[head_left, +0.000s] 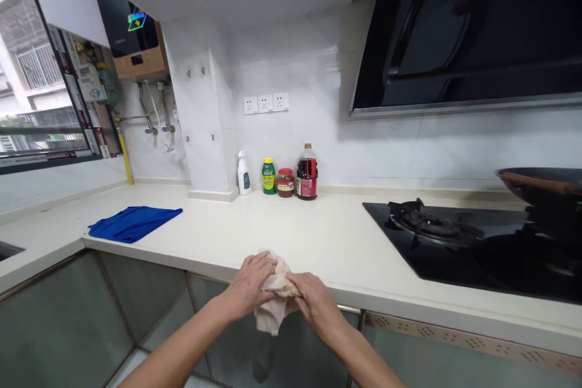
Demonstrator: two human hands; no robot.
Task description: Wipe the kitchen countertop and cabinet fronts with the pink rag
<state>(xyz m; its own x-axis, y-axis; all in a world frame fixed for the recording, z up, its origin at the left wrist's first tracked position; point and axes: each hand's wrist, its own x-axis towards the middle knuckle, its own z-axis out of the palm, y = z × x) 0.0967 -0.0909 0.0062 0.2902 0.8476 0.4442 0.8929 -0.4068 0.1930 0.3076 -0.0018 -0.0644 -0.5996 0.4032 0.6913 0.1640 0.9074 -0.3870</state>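
Observation:
A crumpled whitish cloth (pixel 273 314) with brownish stains is held between my two hands at the counter's front edge, and part of it dangles below. My left hand (pixel 250 284) grips the cloth from its left side, thumb underneath and fingers on top. On the other side my right hand (pixel 314 302) pinches it, with the thumb over its upper face. Both hands are closed on the fabric; the parts of the cloth under the fingers are hidden.
On the pale countertop (pixel 318 236) lies a blue cloth (pixel 131 224) at left. Against the wall stand a spray bottle (pixel 244 176), a green bottle (pixel 268 177), a red-lidded jar (pixel 285 184) and a dark sauce bottle (pixel 307 176). Right are a gas stove (pixel 427 224) and wok (pixel 541 185).

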